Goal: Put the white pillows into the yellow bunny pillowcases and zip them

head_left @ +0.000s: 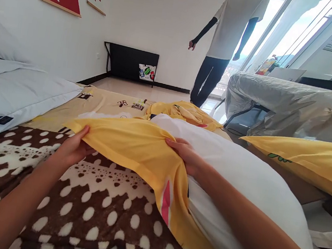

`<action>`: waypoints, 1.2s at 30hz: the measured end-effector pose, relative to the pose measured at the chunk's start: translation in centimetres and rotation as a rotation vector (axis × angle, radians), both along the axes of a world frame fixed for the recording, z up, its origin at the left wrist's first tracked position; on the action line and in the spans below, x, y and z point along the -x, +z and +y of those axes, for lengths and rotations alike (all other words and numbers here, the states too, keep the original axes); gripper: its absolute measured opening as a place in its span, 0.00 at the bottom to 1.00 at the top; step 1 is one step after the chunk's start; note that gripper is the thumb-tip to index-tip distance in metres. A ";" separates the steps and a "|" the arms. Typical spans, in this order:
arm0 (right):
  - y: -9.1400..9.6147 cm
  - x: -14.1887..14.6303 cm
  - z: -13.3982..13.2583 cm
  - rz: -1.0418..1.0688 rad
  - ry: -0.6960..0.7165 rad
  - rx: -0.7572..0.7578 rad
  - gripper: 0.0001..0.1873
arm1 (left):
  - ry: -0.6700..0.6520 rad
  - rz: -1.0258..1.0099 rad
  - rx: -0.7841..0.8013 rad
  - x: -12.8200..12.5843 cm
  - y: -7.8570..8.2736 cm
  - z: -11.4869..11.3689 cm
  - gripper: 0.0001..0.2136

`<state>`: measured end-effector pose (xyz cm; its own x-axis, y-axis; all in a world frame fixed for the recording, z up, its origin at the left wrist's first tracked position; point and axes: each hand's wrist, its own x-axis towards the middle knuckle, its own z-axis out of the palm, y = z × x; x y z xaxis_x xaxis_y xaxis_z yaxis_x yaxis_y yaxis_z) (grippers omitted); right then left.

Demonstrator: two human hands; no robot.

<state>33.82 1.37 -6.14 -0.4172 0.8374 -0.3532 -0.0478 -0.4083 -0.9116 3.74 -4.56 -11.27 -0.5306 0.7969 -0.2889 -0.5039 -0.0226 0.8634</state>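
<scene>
A yellow pillowcase (126, 139) with a pink printed shape is stretched between my two hands over the bed. My left hand (76, 145) pinches its left corner between thumb and fingers. Further right, my right hand (187, 154) grips the cloth near the upper edge of a white pillow (247, 181). That pillow lies to the right, partly under my right forearm, with a strip of yellow cloth along its near side. Whether the pillow's end sits inside the cloth cannot be made out. Beneath is a brown blanket (88, 212) with cream dots.
White pillows (19, 87) lie at the left. Another yellow pillow (309, 161) is at the right, and crumpled yellow cloth (186, 111) lies at the bed's far end. A person (228, 34) stands beyond, near the window. A plastic-covered table (260, 88) stands at right.
</scene>
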 end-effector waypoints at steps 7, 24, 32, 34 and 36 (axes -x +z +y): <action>-0.4 0.7 -0.4 0.049 -0.068 0.037 0.06 | -0.079 -0.279 -0.060 -5.4 -3.4 -5.0 0.07; -1.0 0.2 -1.8 -0.518 0.344 -0.693 0.10 | -0.583 0.291 0.266 -9.8 -2.0 -2.2 0.30; -4.4 1.3 -2.3 -0.360 0.561 -0.409 0.11 | -0.259 0.185 0.147 -11.8 -4.3 -0.1 0.19; -5.0 1.4 -2.4 -0.337 0.556 -0.369 0.11 | -0.252 0.151 0.131 -12.4 -4.2 -0.3 0.11; -5.2 1.3 -2.6 -0.286 0.559 -0.301 0.12 | -0.250 0.115 0.112 -12.5 -3.9 -0.9 0.07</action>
